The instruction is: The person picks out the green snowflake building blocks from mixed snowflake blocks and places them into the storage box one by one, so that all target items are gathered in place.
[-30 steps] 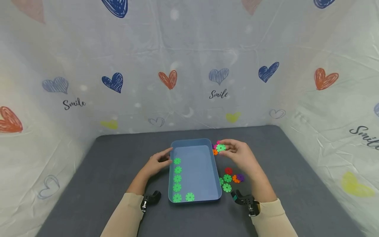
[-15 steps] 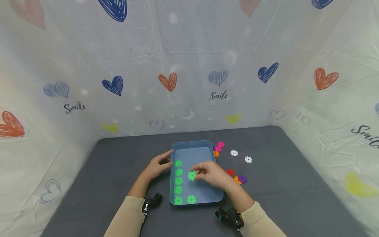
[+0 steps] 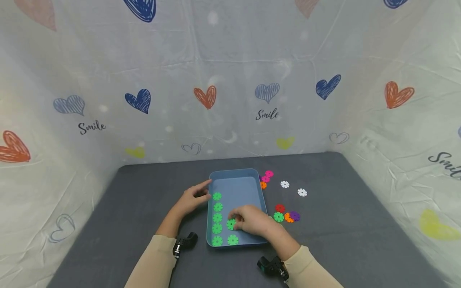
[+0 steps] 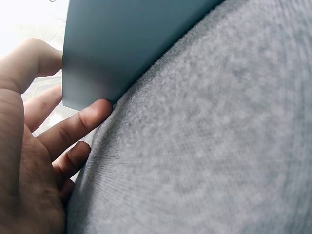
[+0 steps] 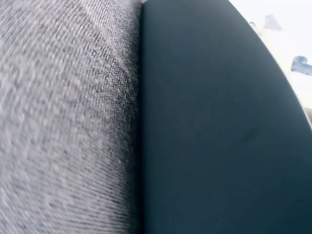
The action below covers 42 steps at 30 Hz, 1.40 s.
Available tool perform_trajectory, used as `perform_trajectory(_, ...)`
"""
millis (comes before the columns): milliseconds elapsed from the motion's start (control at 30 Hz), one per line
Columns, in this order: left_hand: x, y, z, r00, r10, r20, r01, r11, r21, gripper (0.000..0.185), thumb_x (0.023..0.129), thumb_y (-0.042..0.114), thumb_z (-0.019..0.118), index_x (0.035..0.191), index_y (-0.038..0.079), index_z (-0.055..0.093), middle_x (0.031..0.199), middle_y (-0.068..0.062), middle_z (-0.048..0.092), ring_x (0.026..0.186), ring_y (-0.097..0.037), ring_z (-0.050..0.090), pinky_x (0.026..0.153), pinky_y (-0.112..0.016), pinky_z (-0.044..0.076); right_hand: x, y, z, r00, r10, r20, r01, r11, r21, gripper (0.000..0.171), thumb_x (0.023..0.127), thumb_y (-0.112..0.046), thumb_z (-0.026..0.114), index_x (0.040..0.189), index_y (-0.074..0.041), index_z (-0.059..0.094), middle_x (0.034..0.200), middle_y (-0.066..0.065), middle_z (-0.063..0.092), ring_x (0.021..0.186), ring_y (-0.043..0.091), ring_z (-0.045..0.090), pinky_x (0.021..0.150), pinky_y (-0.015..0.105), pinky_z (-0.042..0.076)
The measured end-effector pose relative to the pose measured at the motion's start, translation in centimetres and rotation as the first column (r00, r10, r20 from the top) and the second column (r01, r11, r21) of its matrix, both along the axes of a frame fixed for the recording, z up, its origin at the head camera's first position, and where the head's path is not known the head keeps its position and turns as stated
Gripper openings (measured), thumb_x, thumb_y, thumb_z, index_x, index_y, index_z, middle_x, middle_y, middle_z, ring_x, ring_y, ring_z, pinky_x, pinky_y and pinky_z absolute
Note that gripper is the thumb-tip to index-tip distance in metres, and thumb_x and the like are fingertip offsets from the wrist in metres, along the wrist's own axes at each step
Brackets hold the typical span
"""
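Note:
A blue tray (image 3: 239,190) lies on the dark grey table. My right hand (image 3: 251,220) is over its lower part and pinches a green notched plastic disc (image 3: 231,224) low above or on the tray floor; which of the two, I cannot tell. Just below that disc lies another green disc (image 3: 233,239). Several more green discs (image 3: 217,217) form a column along the tray's left side. My left hand (image 3: 191,201) touches the tray's left wall (image 4: 131,44) with loosely extended fingers. In the right wrist view the tray's outer wall (image 5: 209,122) fills much of the picture, and the right hand is hidden.
Right of the tray lie a red disc (image 3: 279,208), a green one (image 3: 279,217), an orange one (image 3: 289,217) and a purple one (image 3: 295,216). Farther back are two white discs (image 3: 285,184) and pink discs (image 3: 269,173). A heart-printed cloth (image 3: 230,120) hangs behind the table.
My right hand has carried the green disc from beyond the tray's right edge leftward into the tray, then down toward the lower disc. The left hand has stayed at the tray's left edge.

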<state>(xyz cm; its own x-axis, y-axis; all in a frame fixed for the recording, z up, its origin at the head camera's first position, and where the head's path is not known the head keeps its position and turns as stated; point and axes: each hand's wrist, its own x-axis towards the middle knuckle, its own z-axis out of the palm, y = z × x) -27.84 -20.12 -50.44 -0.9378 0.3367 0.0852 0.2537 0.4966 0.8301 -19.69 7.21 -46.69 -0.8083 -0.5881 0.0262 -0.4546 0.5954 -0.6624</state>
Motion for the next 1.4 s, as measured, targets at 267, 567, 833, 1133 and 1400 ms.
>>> perform_trajectory(267,-0.1,0.0,-0.1,1.000,0.007,-0.005,-0.007,1.000,0.003,0.061,0.097,0.025,0.072,0.153,0.016,0.051,0.111,-0.004,0.065,0.102,-0.021,0.057,0.087,-0.043,0.045,-0.2,0.9,1.4,0.996,-0.024,-0.083,0.028,0.999,0.045,0.021,0.094,-0.012,0.076,0.114,-0.006,0.073,0.074,-0.007,0.052,0.063,0.007,0.047,0.065,0.029,0.043)
perform_trajectory(567,0.0,0.0,-0.2,1.000,0.016,-0.006,-0.016,1.000,-0.001,0.062,0.096,0.028,0.073,0.153,0.019,0.051,0.109,-0.004,0.064,0.099,-0.022,0.054,0.083,-0.041,0.043,-2.1,8.4,3.2,0.970,-0.241,0.020,0.241,0.967,-0.075,0.019,0.096,-0.008,0.070,0.115,-0.003,0.073,0.076,0.000,0.053,0.063,0.015,0.046,0.064,0.034,0.043)
perform_trajectory(833,0.0,0.0,-0.2,1.000,0.021,0.004,-0.021,1.000,-0.001,0.062,0.096,0.029,0.072,0.154,0.019,0.051,0.112,-0.005,0.065,0.103,-0.022,0.056,0.089,-0.044,0.044,-2.4,11.3,1.9,0.927,-0.175,0.332,0.181,0.983,0.014,0.030,0.080,0.003,0.082,0.108,-0.002,0.072,0.070,0.001,0.047,0.062,0.015,0.041,0.060,0.030,0.038)
perform_trajectory(1133,-0.1,0.1,-0.1,1.000,0.012,-0.010,-0.012,1.000,0.012,0.061,0.096,0.026,0.073,0.153,0.017,0.052,0.111,-0.005,0.065,0.099,-0.022,0.056,0.083,-0.040,0.044,-1.4,9.1,1.9,0.928,-0.283,0.243,0.235,0.950,0.207,0.031,0.068,0.004,0.086,0.082,-0.009,0.063,0.075,0.002,0.057,0.063,0.017,0.050,0.057,0.032,0.040)
perform_trajectory(1400,0.0,0.0,-0.2,1.000,0.009,-0.014,-0.009,1.000,0.015,0.061,0.096,0.024,0.073,0.152,0.015,0.052,0.109,-0.004,0.065,0.097,-0.020,0.056,0.084,-0.039,0.045,-1.6,9.0,1.6,0.938,-0.326,0.114,0.288,0.921,0.262,0.019,0.069,-0.009,0.079,0.077,-0.013,0.062,0.070,-0.001,0.056,0.059,0.015,0.048,0.054,0.032,0.038)
